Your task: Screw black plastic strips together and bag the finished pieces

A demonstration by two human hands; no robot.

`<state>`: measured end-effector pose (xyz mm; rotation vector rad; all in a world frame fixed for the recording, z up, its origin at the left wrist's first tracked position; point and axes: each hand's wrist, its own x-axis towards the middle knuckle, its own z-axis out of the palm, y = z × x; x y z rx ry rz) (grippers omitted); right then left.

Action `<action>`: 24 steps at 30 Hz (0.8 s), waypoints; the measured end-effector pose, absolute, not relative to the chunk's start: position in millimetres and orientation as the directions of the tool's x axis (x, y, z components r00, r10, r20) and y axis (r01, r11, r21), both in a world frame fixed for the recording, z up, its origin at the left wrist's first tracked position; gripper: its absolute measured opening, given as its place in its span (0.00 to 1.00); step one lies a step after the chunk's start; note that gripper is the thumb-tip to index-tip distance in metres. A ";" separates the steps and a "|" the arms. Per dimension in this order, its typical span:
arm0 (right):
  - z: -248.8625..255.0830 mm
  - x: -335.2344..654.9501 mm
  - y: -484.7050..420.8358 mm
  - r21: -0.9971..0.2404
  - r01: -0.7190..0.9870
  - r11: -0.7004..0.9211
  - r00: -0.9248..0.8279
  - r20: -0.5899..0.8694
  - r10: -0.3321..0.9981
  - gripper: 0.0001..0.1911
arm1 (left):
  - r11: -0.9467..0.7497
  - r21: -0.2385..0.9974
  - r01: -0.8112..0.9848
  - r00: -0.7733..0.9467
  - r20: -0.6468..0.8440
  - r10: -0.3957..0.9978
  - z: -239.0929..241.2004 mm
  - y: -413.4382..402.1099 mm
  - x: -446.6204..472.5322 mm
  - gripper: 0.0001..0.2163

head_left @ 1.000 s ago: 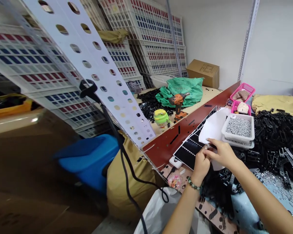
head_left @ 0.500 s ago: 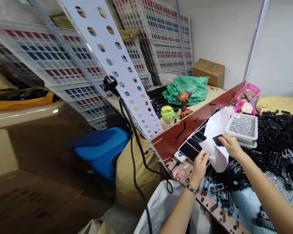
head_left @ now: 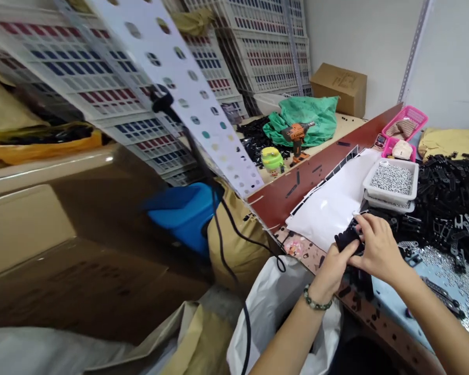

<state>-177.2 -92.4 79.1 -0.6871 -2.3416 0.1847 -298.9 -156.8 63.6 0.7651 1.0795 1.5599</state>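
My left hand (head_left: pixel 335 269) is closed, thumb and fingers pinching a small flat black piece with a scalloped edge (head_left: pixel 344 238). Right beside it, my right hand (head_left: pixel 381 249) bends its fingers over the same black piece, and its fingertips are partly hidden. Behind both hands lies a white sheet (head_left: pixel 326 208), spread over a stack of black sheets (head_left: pixel 342 165) of which only the far edges show. Black plastic parts (head_left: pixel 445 198) are heaped to the right of my hands.
Two stacked white trays (head_left: pixel 393 179) of small metal pins stand behind my right hand. Pink baskets (head_left: pixel 406 122) are farther back. A red-brown board (head_left: pixel 297 190) edges the table; beyond it stands an orange power drill (head_left: pixel 297 136). A white sack (head_left: pixel 266 291) stands open below, near a black cable (head_left: pixel 234 281).
The white sheet has left my left hand and now lies flat over the black sheets. The black piece has come down from my right hand to between both hands, nearer the table edge.
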 end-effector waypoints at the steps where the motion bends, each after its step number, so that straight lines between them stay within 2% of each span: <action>1: 79.7 -164.1 -94.6 -0.362 0.431 0.827 -0.623 0.543 0.563 0.43 | -0.047 0.938 -0.343 -0.225 -0.034 0.974 63.6 -157.3 -295.3 0.22; 2: 80.9 -150.2 -96.1 -0.425 0.426 0.799 -0.616 0.511 0.600 0.44 | -0.035 0.956 -0.290 -0.178 -0.018 0.984 63.4 -158.6 -292.5 0.22; 4: 84.7 -123.2 -99.4 -0.546 0.406 0.733 -0.591 0.454 0.666 0.40 | -0.007 0.986 -0.168 -0.040 0.000 0.999 63.0 -161.9 -286.9 0.24; 7: 89.6 -89.4 -107.5 -0.634 0.375 0.676 -0.602 0.388 0.698 0.17 | -0.046 0.998 0.037 0.139 0.041 0.990 61.8 -163.3 -273.4 0.25; 9: 87.5 -68.9 -115.1 -0.675 0.386 0.628 -0.594 0.339 0.730 0.04 | -0.095 0.990 0.104 0.197 0.073 0.978 58.9 -163.3 -260.7 0.24; 11: 79.1 -46.5 -124.9 -0.761 0.430 0.486 -0.468 0.272 0.841 0.06 | -0.147 0.979 0.142 0.194 0.118 0.974 52.8 -165.6 -247.9 0.22; 13: 65.3 -23.8 -137.1 -0.876 0.403 0.267 -0.246 0.177 0.953 0.07 | -0.260 0.927 0.272 0.199 0.210 0.957 43.3 -171.9 -237.2 0.19; 16: 38.0 -0.2 -155.9 -0.975 0.222 0.010 -0.028 0.003 1.000 0.15 | -0.480 0.678 0.557 0.398 0.290 0.870 24.8 -184.6 -225.2 0.17; 19: 11.0 3.6 -168.3 -0.973 0.196 -0.125 0.010 -0.125 0.992 0.16 | -0.580 0.475 0.662 0.564 0.194 0.803 9.0 -192.6 -217.4 0.23; 21: -1.9 0.0 -171.5 -0.961 0.220 -0.166 0.022 -0.166 0.986 0.16 | -0.590 0.429 0.684 0.588 0.153 0.794 3.5 -193.3 -214.5 0.25; 24: -11.3 -3.8 -171.7 -0.951 0.266 -0.159 0.032 -0.156 0.987 0.16 | -0.595 0.421 0.685 0.600 0.139 0.788 1.8 -191.3 -213.0 0.26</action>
